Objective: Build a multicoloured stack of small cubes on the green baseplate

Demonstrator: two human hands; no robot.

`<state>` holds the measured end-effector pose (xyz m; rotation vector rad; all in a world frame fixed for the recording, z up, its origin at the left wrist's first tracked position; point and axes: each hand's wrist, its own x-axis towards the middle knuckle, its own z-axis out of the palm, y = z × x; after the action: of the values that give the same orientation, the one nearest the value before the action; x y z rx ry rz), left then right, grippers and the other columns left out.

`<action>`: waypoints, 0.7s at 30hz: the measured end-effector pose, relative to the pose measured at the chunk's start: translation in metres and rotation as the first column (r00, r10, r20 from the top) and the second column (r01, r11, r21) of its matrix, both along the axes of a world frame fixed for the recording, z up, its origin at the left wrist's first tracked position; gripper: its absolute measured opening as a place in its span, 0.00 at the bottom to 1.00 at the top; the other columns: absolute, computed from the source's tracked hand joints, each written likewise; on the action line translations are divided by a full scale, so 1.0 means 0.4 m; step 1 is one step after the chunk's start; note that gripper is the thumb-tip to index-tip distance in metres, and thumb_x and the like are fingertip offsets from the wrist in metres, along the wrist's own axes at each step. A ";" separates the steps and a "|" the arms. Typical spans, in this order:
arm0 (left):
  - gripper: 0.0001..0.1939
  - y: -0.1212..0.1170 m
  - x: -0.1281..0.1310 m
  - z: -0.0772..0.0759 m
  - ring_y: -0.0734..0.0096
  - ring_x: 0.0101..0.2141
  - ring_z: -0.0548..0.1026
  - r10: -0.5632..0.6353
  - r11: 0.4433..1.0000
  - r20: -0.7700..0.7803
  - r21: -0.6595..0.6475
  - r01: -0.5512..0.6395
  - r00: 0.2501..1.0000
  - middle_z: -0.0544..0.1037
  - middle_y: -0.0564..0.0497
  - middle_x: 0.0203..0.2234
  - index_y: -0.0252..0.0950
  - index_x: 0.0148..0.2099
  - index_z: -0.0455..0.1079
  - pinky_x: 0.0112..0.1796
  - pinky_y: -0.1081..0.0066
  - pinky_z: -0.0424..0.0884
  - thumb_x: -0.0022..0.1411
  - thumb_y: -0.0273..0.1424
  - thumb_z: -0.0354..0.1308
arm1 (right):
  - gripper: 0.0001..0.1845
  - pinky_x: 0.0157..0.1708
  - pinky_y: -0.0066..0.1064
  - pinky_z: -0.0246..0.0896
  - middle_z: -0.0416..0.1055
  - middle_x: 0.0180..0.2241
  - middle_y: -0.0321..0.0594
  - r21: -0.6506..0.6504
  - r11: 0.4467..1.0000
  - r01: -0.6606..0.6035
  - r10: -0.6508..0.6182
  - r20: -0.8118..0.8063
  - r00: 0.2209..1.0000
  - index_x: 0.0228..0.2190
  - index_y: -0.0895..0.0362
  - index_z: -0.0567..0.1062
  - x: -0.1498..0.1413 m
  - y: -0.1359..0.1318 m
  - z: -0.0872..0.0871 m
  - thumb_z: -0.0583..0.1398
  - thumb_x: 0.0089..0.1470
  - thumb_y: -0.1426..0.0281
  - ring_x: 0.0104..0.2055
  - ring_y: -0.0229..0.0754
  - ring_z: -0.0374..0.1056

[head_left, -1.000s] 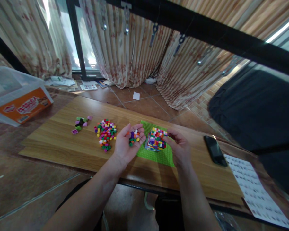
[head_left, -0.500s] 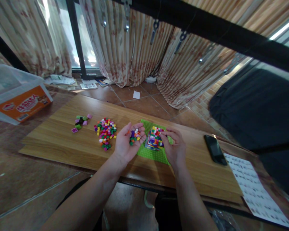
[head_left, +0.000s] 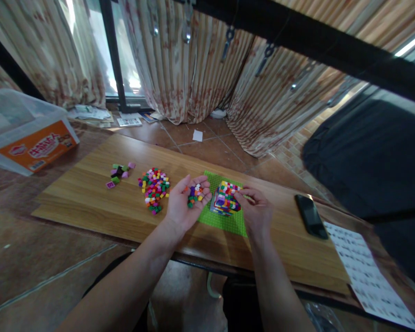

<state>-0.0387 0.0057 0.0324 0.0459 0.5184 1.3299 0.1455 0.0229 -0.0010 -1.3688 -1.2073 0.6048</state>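
Note:
My left hand (head_left: 182,205) is palm up and cupped, with a small heap of coloured toy bricks (head_left: 195,196) lying in the palm and along the fingers. It is just left of a block built of many coloured bricks (head_left: 224,200), which stands on a green studded baseplate (head_left: 221,224). My right hand (head_left: 257,210) is at the block's right side, thumb and forefinger pinched together at its upper right edge. Whatever those fingertips hold is too small and too hidden to make out.
On the wooden table (head_left: 124,203), a pile of small bricks (head_left: 155,189) and several larger bricks (head_left: 118,173) lie to the left. A phone (head_left: 310,216) and a printed sheet (head_left: 370,272) are at the right. A clear plastic box (head_left: 20,110) stands far left.
The view has shifted slightly. My right hand has moved a little to the right along the block's edge, still pinched. My left hand still holds the bricks in its cupped palm.

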 end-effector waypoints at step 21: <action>0.18 -0.005 0.006 -0.003 0.73 0.25 0.73 -0.011 1.000 -0.015 -0.029 0.010 1.000 0.76 0.43 0.25 0.26 0.35 0.75 0.33 0.71 0.73 0.64 0.34 0.48 | 0.17 0.40 0.36 0.70 0.78 0.33 0.39 -0.075 0.993 -0.088 0.066 -0.249 0.966 0.35 0.58 0.78 -0.029 0.012 -0.013 0.67 0.41 0.64 0.34 0.39 0.73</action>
<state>-0.0363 0.0039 0.0314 0.0351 0.5496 1.3125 0.1340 0.0276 -0.0064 -1.2790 -1.0469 0.8641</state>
